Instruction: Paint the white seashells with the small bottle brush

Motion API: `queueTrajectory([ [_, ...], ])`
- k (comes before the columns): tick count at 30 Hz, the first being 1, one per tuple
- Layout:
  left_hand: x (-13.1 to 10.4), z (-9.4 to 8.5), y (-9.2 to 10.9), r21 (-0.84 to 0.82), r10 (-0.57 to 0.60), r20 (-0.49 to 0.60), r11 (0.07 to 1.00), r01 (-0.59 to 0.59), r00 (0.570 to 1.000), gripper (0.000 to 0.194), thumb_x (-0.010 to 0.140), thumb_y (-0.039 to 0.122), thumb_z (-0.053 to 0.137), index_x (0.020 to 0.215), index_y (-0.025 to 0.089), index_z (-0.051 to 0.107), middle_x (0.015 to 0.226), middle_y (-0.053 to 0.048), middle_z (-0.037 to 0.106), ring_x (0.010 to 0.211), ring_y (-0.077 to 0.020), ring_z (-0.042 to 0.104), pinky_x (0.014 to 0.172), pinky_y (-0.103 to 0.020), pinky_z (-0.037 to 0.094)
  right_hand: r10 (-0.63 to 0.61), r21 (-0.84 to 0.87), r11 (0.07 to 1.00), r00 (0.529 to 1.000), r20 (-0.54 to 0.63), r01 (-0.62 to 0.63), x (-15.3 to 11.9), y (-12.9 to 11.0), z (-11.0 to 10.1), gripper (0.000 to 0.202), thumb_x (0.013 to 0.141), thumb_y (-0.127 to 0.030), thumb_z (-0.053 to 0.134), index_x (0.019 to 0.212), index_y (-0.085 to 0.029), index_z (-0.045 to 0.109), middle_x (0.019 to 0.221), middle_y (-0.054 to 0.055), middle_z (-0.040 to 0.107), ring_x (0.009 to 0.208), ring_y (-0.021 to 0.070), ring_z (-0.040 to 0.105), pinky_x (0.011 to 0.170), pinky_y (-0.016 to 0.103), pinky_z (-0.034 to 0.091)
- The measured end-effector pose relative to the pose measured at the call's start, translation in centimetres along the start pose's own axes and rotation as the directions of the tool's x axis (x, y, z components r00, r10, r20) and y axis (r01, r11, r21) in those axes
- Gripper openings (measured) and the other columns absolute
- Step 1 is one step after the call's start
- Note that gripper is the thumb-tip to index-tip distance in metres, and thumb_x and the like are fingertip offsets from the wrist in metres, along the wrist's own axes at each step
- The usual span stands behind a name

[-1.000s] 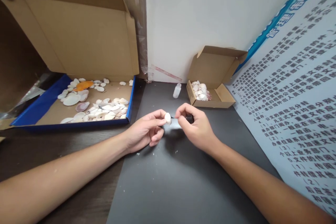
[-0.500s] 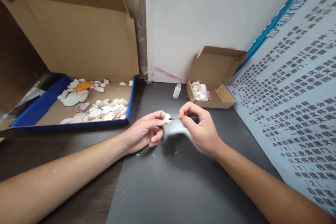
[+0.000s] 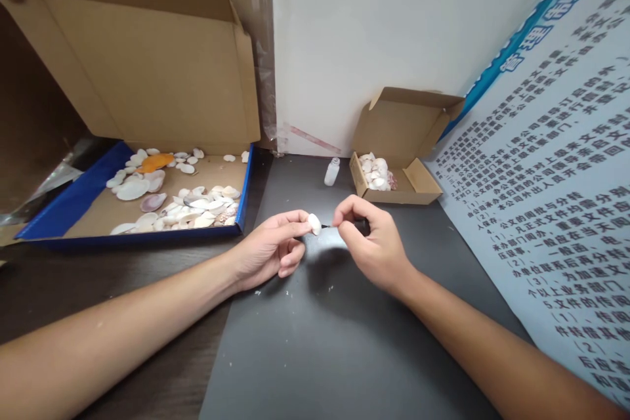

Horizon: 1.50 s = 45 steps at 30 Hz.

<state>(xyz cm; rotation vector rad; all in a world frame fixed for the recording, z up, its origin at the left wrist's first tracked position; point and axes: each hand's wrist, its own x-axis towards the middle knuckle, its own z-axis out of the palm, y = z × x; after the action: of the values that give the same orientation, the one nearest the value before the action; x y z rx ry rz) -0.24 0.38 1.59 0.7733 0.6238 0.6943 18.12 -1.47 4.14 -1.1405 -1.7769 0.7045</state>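
Between thumb and forefinger, my left hand (image 3: 276,243) pinches a small white seashell (image 3: 314,224). My right hand (image 3: 371,243) is closed on a thin black-tipped brush (image 3: 325,226), whose dark cap-like end is mostly hidden in the palm. The brush's tip reaches the right edge of the shell; whether it touches cannot be told. Behind my hands stands a small white bottle (image 3: 332,172), upright and uncapped.
At the left lies an open blue-edged cardboard box (image 3: 224,174) holding several shells and an orange piece (image 3: 156,163). A smaller cardboard box (image 3: 411,197) with shells sits at the back right. A printed poster (image 3: 556,164) borders the right side of the dark mat (image 3: 315,354).
The shell has turned in my left fingers. My right hand has shifted slightly down, and the brush tip has gone from over the shell's face to its right edge.
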Motion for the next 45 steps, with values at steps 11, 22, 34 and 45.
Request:
queueTrajectory([
  [11, -0.04, 0.08, 0.06, 0.001, 0.001, -0.020, 1.000, -0.001, 1.000, 0.018, 0.082, 0.025, 0.069, 0.077, 0.018, 0.053, 0.051, 0.010, 0.040, 0.035, -0.0034, 0.035, 0.031, -0.013, 0.033, -0.048, 0.007, 0.999, 0.999, -0.019, 0.048, -0.25, -0.12, -0.14, 0.013, 0.079, -0.011, 0.049, 0.073, -0.021, 0.054, 0.061, -0.005, 0.050, 0.054, 0.0102, 0.044, 0.054, 0.024, 0.035],
  [22, -0.14, 0.28, 0.09, -0.014, 0.007, -0.037, 1.000, -0.007, 0.999, 0.017, 0.083, 0.022, 0.067, 0.075, 0.018, 0.052, 0.051, 0.009, 0.041, 0.037, -0.0037, 0.035, 0.031, -0.012, 0.034, -0.117, -0.047, 0.992, 0.993, 0.016, 0.118, -0.51, -0.14, 0.27, 0.017, 0.077, -0.007, 0.047, 0.069, -0.020, 0.053, 0.059, -0.006, 0.049, 0.053, 0.0095, 0.043, 0.054, 0.024, 0.035],
  [34, -0.03, 0.22, -0.04, -0.007, 0.015, -0.031, 1.000, -0.016, 0.999, 0.017, 0.083, 0.021, 0.067, 0.074, 0.018, 0.052, 0.049, 0.009, 0.041, 0.036, -0.0045, 0.035, 0.031, -0.013, 0.035, -0.171, -0.013, 0.985, 0.985, -0.029, 0.171, -0.54, -0.22, 0.17, 0.017, 0.078, -0.006, 0.048, 0.070, -0.019, 0.054, 0.061, -0.006, 0.051, 0.054, 0.0080, 0.044, 0.053, 0.021, 0.035],
  [45, -0.11, 0.27, 0.08, 0.016, -0.001, -0.047, 1.000, 0.002, 0.999, 0.014, 0.083, 0.021, 0.063, 0.076, 0.019, 0.051, 0.047, 0.009, 0.037, 0.036, -0.0050, 0.033, 0.031, -0.014, 0.034, -0.142, -0.041, 0.989, 0.990, 0.024, 0.143, -0.37, -0.10, 0.06, 0.017, 0.078, -0.006, 0.047, 0.070, -0.018, 0.054, 0.060, -0.006, 0.049, 0.053, 0.0071, 0.042, 0.054, 0.020, 0.034],
])
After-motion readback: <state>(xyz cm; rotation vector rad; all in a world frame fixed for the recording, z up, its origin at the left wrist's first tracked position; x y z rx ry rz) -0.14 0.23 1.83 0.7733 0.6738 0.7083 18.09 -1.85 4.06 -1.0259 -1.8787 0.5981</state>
